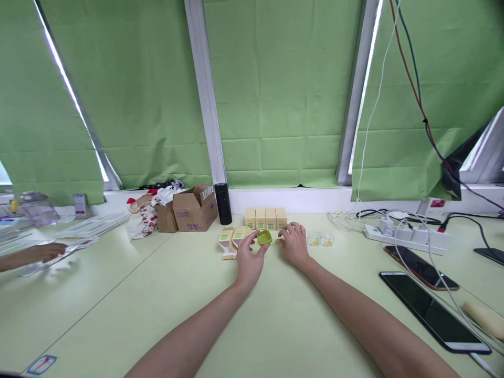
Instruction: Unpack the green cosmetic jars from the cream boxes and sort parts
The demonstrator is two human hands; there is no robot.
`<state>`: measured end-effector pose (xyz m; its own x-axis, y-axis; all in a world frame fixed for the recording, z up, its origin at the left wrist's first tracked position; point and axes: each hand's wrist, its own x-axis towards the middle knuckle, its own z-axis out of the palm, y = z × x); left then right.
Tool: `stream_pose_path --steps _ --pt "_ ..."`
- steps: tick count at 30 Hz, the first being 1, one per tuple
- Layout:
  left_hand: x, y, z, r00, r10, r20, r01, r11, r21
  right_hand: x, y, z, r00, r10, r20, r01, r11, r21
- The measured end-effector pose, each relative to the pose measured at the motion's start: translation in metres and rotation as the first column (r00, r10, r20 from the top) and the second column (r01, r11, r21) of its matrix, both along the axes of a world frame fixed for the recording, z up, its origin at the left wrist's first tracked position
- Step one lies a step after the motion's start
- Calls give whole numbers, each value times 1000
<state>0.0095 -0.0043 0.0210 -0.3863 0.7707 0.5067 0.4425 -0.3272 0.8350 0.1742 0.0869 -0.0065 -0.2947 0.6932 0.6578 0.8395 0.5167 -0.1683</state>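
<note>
Both forearms reach forward from the near edge of the view, slanting in toward each other over the pale table [275,325]. The left hand [251,261] is turned with its thumb to the right, fingers pointing away, and pinches a small green cup [264,238] between thumb and fingers, the opening of the hand only as wide as the cup. The cup is just above the table, its hollow side facing the wearer, in front of a row of small cream boxes [265,218]. The right hand [293,244] is palm down beside it, wrist bent, fingers curled toward the left; a small bit of something shows at its fingertips, but I cannot tell whether they grip it or how far they are parted. Two opened cartons [226,237] stand left of the left hand, and clear containers [320,239] with yellow inside lie just right of the right hand. The cream boxes bear green squares on their fronts, with no lettering legible. Purple printing and a white label mark the cardboard box [195,212], both too small to read.
</note>
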Motion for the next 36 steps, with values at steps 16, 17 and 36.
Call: stream_pose_path --steps 16,17,36 --pt "14 -3 -3 727 -326 605 425 905 -24 16 -149 4 879 477 6 -444 823 -355" --pt "15 -4 -3 657 -353 665 477 879 -4 16 -151 5 872 489 19 -451 818 -358" --pt "12 -1 -1 647 -391 655 532 847 -19 21 -148 7 833 549 64 -494 791 -360"
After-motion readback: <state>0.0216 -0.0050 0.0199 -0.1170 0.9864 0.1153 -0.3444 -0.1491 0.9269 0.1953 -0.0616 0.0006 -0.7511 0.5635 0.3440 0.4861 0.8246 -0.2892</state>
